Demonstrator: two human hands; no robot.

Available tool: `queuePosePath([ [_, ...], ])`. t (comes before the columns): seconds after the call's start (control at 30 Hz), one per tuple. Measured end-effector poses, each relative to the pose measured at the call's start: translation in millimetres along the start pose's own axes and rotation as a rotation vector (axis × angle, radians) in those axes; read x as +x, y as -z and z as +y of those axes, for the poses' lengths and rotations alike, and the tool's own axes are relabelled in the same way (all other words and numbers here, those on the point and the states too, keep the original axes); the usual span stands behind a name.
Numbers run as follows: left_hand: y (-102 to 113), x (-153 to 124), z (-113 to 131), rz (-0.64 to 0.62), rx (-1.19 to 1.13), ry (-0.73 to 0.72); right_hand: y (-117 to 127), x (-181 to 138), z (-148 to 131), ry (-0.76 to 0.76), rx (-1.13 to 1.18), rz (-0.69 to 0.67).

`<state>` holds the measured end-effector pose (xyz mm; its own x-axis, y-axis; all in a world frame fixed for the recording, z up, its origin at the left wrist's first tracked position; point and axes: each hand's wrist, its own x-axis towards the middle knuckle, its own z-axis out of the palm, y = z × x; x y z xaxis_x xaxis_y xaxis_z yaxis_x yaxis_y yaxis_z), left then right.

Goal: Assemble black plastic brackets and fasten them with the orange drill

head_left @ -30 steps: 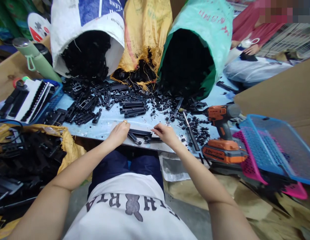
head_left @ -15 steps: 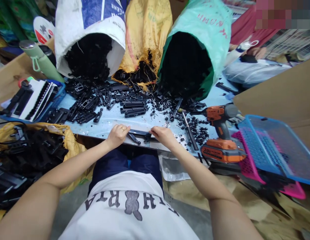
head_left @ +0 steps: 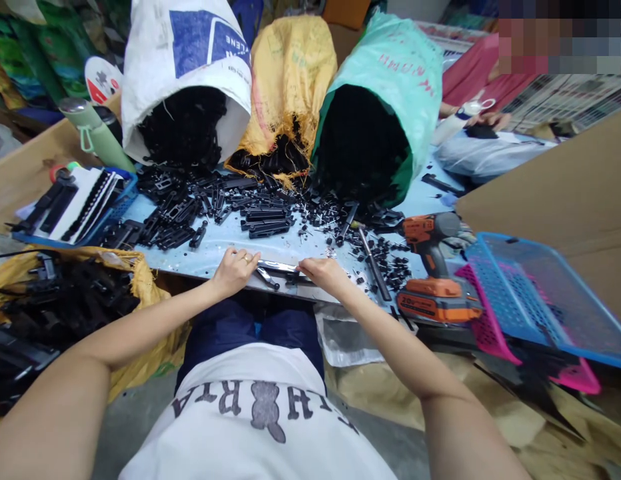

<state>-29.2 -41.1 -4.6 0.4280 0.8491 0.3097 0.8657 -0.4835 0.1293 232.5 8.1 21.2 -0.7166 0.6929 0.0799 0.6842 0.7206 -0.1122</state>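
Note:
My left hand [head_left: 235, 270] and my right hand [head_left: 323, 273] rest at the near edge of a light blue table [head_left: 225, 243]. Between them lies a long black plastic strip [head_left: 280, 268]. Each hand grips one end of it, fingers curled down. A ring shows on my left hand. A small black piece [head_left: 268, 279] lies just below the strip, close to my left fingers. Many loose black plastic parts [head_left: 215, 203] are scattered over the table beyond my hands.
Three sacks of black parts, white [head_left: 185, 87], yellow [head_left: 287, 87] and green [head_left: 385, 100], lie open at the back. An orange cordless drill [head_left: 433, 267] stands right, beside blue [head_left: 545, 293] and pink [head_left: 490, 327] baskets. A yellow sack [head_left: 65, 293] sits left. Another person's hand [head_left: 483, 120] works far right.
Both hands stayed on the black strip at the table edge, the right hand closing down onto its end. The camera tilted slightly, shifting the scene down.

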Motion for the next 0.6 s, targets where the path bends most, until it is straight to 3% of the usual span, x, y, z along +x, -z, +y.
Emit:
queuePosePath([
  [0.1, -1, 9, 23, 0.005, -0.011, -0.029, -3, 2, 1, -0.038, 0.066, 0.028],
  [0.2, -9, 25, 46, -0.081, -0.084, -0.147, -5, 4, 1, -0.085, 0.027, 0.038],
  [0.27, -16, 35, 55, -0.151, -0.127, -0.150, -6, 2, 1, -0.084, -0.004, 0.042],
  [0.37, -24, 42, 59, -0.208, -0.165, -0.087, -13, -9, 2, -0.003, 0.064, 0.078],
  [0.6, -36, 43, 54, -0.196, -0.174, -0.078, -49, -33, 14, 0.108, 0.255, 0.220],
])
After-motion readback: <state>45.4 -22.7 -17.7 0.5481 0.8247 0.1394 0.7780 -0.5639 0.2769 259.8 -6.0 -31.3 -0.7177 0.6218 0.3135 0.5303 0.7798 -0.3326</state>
